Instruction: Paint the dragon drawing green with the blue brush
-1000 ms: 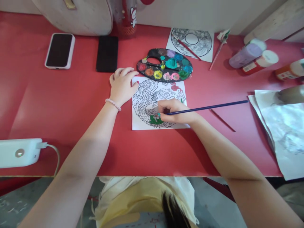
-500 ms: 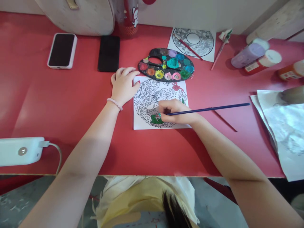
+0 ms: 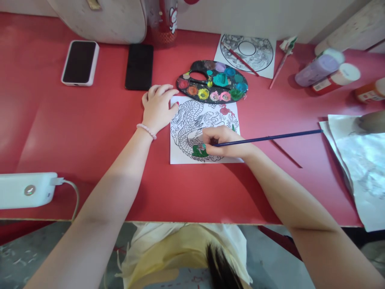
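A white sheet with a printed dragon drawing [image 3: 188,110] lies in front of me, with a green patch [image 3: 198,151] low in the middle and a red patch at its upper right. My right hand [image 3: 225,142] is closed around a paintbrush with a long blue handle [image 3: 276,137]; its tip is at the green patch, partly hidden by the fingers. My left hand [image 3: 159,106] lies flat, fingers spread, thumb on the sheet's upper left edge. Just beyond the sheet sits a black paint palette [image 3: 195,83] with many colours in its wells.
Two phones, one white-edged [image 3: 80,63] and one black [image 3: 139,67], lie at the back left. A white power bank [image 3: 18,190] is at the left edge. Paint bottles [image 3: 319,69] and loose papers [image 3: 357,160] are on the right. A thin brush [image 3: 285,152] lies near my right forearm.
The view has shifted slightly, moving the objects a little to the right in the picture. The blue handle's far end has swung slightly; both hands stay at the same places on the sheet.
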Tool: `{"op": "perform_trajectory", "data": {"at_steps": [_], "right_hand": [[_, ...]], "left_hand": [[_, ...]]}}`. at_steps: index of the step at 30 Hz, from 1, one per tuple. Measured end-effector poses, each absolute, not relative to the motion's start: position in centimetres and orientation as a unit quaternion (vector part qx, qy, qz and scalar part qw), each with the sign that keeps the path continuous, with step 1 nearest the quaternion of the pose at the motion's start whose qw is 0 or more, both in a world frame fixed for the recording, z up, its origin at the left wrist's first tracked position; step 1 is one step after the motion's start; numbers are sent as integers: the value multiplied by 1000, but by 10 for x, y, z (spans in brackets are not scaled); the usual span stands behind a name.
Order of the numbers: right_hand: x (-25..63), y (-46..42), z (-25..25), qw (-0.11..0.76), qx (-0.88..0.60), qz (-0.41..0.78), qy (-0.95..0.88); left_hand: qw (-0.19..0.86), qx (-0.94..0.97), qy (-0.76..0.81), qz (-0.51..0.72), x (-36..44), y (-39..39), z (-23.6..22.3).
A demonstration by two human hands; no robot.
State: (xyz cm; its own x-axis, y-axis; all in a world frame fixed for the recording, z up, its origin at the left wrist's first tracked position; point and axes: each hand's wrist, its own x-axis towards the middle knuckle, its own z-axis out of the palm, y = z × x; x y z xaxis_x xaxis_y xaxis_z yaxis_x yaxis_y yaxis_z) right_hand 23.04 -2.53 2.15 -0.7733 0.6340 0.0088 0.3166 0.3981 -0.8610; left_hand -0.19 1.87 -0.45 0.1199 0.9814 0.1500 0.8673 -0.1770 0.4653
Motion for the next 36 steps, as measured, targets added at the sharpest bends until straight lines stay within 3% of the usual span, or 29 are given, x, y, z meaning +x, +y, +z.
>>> {"op": "perform_trajectory", "data": {"at_steps": [36], "right_hand": [[228, -27, 26, 158, -299, 442, -831]], "left_hand": [[167, 731, 625, 215, -1, 18, 1]]}}
